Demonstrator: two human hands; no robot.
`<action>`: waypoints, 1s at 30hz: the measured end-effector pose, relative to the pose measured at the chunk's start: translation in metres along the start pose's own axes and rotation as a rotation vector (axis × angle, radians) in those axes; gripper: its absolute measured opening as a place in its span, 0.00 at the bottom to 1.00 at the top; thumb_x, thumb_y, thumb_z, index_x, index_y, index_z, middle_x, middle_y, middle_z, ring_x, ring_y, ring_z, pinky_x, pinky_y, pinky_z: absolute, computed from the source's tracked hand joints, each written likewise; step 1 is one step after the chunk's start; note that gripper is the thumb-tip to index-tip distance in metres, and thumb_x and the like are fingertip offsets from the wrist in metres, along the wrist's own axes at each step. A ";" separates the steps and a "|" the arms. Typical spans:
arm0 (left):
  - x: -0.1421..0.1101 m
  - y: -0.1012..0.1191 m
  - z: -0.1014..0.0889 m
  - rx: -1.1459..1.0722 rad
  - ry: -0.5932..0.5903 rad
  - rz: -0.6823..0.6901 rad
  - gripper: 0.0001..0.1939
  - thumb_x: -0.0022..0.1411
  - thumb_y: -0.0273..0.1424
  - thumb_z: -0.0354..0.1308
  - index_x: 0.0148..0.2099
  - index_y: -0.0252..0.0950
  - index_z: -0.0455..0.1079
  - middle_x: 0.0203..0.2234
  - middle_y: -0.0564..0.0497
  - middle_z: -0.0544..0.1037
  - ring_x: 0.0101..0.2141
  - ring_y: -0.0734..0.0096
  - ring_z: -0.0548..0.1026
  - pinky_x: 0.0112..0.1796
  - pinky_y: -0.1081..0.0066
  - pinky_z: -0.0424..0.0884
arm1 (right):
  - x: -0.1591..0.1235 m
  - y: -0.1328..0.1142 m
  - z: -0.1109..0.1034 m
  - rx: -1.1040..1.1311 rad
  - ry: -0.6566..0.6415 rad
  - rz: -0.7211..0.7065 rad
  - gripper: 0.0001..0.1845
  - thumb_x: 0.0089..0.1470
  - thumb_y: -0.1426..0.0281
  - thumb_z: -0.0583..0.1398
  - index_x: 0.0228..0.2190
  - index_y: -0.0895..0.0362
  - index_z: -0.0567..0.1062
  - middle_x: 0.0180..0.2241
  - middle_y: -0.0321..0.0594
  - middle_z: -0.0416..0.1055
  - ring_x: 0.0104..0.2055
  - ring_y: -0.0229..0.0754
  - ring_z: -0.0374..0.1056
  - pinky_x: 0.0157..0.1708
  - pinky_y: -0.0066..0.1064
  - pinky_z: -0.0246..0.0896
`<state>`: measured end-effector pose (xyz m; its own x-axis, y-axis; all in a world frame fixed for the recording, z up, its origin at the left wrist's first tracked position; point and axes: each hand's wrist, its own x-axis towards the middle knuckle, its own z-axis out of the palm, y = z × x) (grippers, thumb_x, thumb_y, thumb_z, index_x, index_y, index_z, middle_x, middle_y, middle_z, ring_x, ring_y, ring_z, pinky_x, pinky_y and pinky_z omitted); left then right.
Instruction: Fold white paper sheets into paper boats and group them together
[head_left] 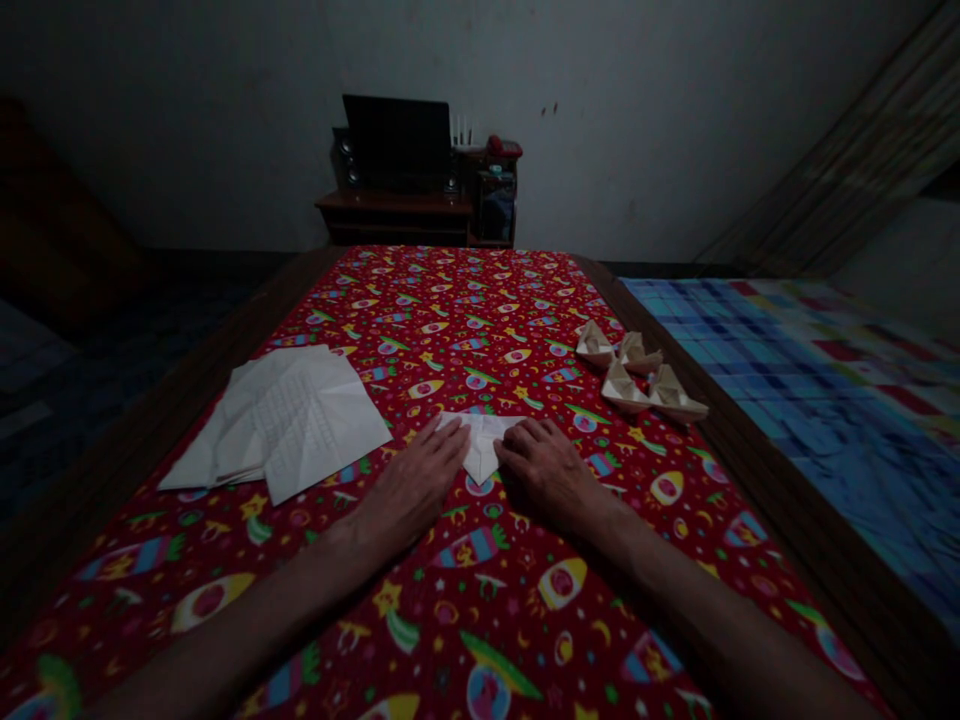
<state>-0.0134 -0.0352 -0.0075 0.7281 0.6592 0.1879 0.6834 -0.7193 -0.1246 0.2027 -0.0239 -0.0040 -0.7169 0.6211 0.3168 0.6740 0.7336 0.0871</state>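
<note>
A small white sheet of folded paper (481,445) lies on the red patterned cloth in front of me, with a point towards me and a wide straight edge on the far side. My left hand (421,470) rests on its left wing, fingers stretched out and flat. On the right wing, my right hand (547,462) has its fingers curled and pressed together at the paper's edge. The fingertips of both hands hide parts of the paper's sides.
Loose paper sheets (330,420) are piled to the left. Several folded paper boats (626,385) stand together at the right. The red cloth (480,320) covers a long surface with dark edges. Beyond it, a monitor (397,140) sits on a wooden desk (394,207).
</note>
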 end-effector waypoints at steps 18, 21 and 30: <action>-0.013 0.009 0.003 -0.107 0.035 -0.080 0.28 0.66 0.40 0.44 0.62 0.28 0.53 0.62 0.37 0.54 0.62 0.56 0.51 0.59 0.55 0.52 | -0.033 0.001 0.007 0.007 0.034 0.011 0.22 0.58 0.77 0.49 0.53 0.66 0.65 0.54 0.52 0.65 0.57 0.50 0.59 0.57 0.46 0.53; -0.020 0.003 0.004 -0.082 0.051 -0.108 0.29 0.66 0.40 0.44 0.63 0.28 0.52 0.61 0.37 0.55 0.61 0.56 0.53 0.59 0.54 0.52 | -0.040 0.002 0.005 0.010 0.027 0.053 0.22 0.58 0.77 0.48 0.54 0.65 0.65 0.54 0.52 0.65 0.58 0.49 0.58 0.57 0.45 0.54; -0.021 -0.013 0.002 -0.160 0.076 -0.148 0.21 0.67 0.34 0.43 0.58 0.31 0.61 0.57 0.40 0.65 0.57 0.58 0.62 0.56 0.51 0.56 | -0.053 0.003 0.000 0.135 0.095 0.180 0.22 0.54 0.78 0.50 0.50 0.62 0.70 0.52 0.51 0.67 0.55 0.48 0.62 0.54 0.45 0.58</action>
<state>-0.0369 -0.0394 -0.0117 0.6103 0.7461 0.2662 0.7610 -0.6456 0.0648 0.2428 -0.0541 -0.0203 -0.5632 0.7207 0.4042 0.7548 0.6478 -0.1034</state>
